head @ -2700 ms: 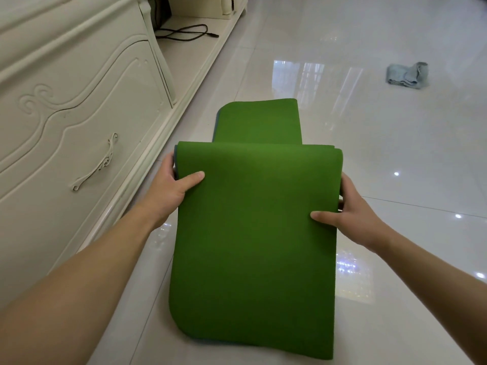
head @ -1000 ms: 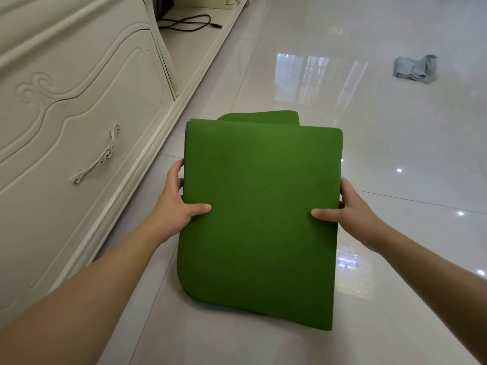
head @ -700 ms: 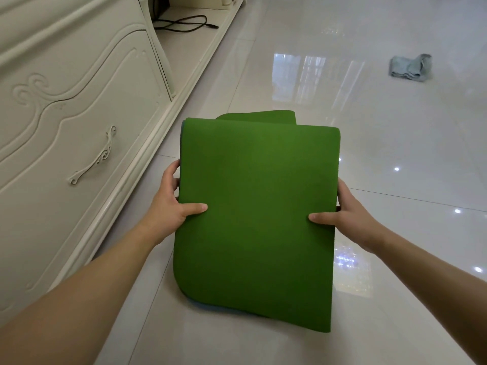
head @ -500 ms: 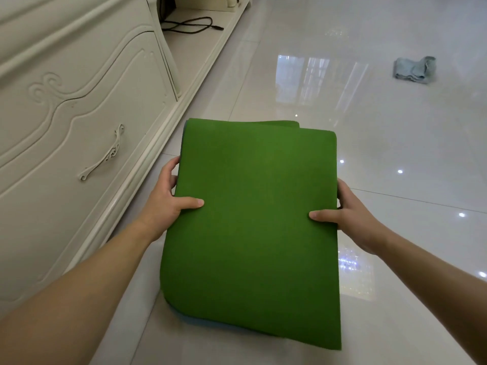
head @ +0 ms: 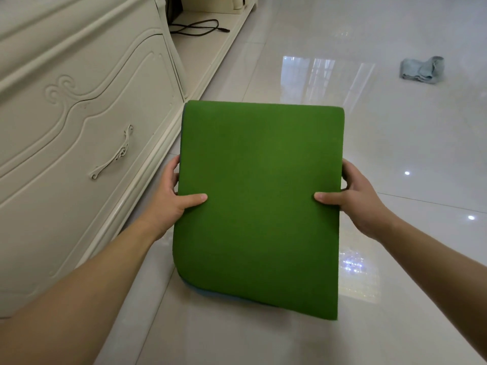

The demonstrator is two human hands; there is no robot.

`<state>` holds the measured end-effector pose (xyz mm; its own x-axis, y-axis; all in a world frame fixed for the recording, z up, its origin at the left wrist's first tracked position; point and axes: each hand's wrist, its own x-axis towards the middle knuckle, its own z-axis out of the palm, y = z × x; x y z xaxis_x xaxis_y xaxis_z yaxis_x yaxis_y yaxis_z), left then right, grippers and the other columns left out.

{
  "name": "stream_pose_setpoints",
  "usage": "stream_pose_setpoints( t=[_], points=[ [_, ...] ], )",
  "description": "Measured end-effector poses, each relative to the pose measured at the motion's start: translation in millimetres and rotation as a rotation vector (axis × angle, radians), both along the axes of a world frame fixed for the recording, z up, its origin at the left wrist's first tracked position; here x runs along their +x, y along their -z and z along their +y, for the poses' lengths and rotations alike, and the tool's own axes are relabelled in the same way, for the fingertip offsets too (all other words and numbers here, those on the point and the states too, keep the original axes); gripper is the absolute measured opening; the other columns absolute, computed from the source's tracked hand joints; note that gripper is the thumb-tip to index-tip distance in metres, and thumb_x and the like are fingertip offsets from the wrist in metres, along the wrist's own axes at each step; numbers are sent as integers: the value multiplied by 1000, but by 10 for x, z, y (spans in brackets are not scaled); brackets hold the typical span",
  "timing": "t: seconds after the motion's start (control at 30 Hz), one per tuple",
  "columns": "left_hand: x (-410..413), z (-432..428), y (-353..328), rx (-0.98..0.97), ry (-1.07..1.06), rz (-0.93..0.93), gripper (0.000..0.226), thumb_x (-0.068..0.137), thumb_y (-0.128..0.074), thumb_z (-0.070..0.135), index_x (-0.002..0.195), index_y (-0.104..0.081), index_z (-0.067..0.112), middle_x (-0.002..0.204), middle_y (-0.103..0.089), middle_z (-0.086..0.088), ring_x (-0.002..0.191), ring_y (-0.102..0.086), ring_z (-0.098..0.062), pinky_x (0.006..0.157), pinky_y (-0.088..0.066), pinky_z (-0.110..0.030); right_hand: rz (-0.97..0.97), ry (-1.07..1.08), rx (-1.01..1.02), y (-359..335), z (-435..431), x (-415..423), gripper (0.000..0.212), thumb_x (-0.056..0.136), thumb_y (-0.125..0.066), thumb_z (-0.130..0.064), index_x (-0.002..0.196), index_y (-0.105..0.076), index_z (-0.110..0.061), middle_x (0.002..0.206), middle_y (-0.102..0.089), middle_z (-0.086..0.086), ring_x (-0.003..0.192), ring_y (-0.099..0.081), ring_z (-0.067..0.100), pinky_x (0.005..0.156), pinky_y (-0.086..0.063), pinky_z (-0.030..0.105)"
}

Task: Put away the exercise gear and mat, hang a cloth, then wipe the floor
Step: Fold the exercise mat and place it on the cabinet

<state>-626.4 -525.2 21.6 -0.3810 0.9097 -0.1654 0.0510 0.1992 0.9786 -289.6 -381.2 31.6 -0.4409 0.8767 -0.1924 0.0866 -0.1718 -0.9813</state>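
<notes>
Green mat [head: 259,196] showing blue-ish underside; cloth [head: 421,72] looking pale blue-grey; cabinet [head: 79,127] cream w/ scroll carving; floor [head: 395,154] glossy white; cable [head: 197,29] black.

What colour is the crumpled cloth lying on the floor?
The cloth is pale blue-grey; head view.

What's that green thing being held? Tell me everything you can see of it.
The green mat is a thick, foam-like sheet, matte, with rounded corners. It is folded over itself, fold at the far edge; a blue-grey underside peeks out at its near edge. The left hand grips its left edge and the right hand its right edge, thumbs on top, over the glossy floor. Whether it touches the floor is unclear.
</notes>
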Motion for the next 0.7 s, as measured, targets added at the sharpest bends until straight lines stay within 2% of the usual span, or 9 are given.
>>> stream_pose_setpoints(
  t=[0.1,0.23,0.4,0.5,0.6,0.7],
  points=[
    [0,-8,58,-9,6,-20,96,63,-83,10,130,-36,60,136,-52,5,119,-58,-13,87,-55,-31,0,23,40,-41,119,-64,73,77,-72,10,135,-50,-28,131,-56,3,108,-66,25,84,-58,46],
    [-6,23,131,18,-20,2,99,61,-81,4,131,-35,58,135,-50,10,117,-58,-8,79,-55,-21,-17,10,73,-31,124,-104,80,82,-71,3,145,-38,-32,134,-55,-6,104,-68,21,81,-59,37],
    [7,50,164,29,-46,28,96,75,-77,-10,128,-35,58,132,-50,11,116,-55,-9,82,-54,-27,-108,-78,83,63,-67,-9,105,81,-75,-4,149,-11,-52,144,-42,-12,106,-66,9,85,-58,35],
    [4,58,169,21,-57,29,94,76,-76,-8,125,-36,61,131,-50,12,116,-55,-10,83,-54,-31,-204,-124,105,160,-199,58,113,78,-79,-6,145,-6,-60,143,-45,-12,107,-65,13,87,-57,36],
    [9,42,171,13,-62,27,92,77,-76,-7,126,-36,59,131,-50,12,116,-55,-9,84,-54,-33,-244,-144,100,198,-267,89,118,76,-81,-6,144,-3,-63,140,-46,-13,104,-66,12,84,-57,34],
    [16,22,157,8,-54,39,92,76,-78,-5,124,-37,62,134,-50,8,118,-54,-11,88,-54,-37,-274,-153,124,179,-281,81,118,77,-81,-7,143,-1,-63,138,-47,-13,101,-67,13,85,-58,38]
  ],
)
